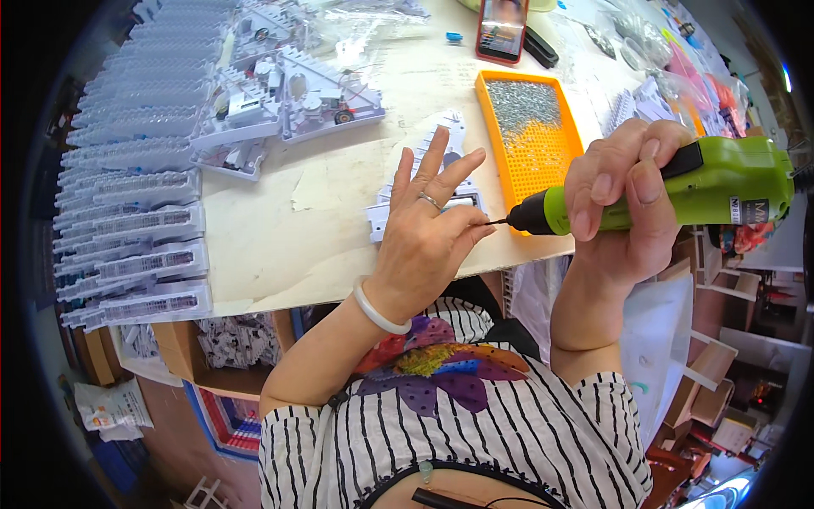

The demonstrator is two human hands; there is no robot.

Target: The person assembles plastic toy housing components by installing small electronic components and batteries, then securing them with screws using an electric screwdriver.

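My right hand (623, 191) is wrapped round a green and black electric screwdriver (721, 182), held level with its thin dark bit pointing left. At the bit's tip, the thumb and forefinger of my left hand (432, 220) pinch together, and whatever small thing sits between them is hidden. Its other fingers are spread. Below the left hand lies a white plastic housing (379, 222), partly covered by the hand, with a silvery cylinder (460, 202) in it. An orange perforated tray (543, 165) with many small silver screws (521, 103) stands just behind the bit.
Stacks of white plastic housings (136, 153) fill the left side of the table (263, 246). Housings with fitted parts (326, 97) lie beside them. A phone (502, 32) and a black stapler-like object (540, 48) are at the back. Plastic bags (636, 38) crowd the far right.
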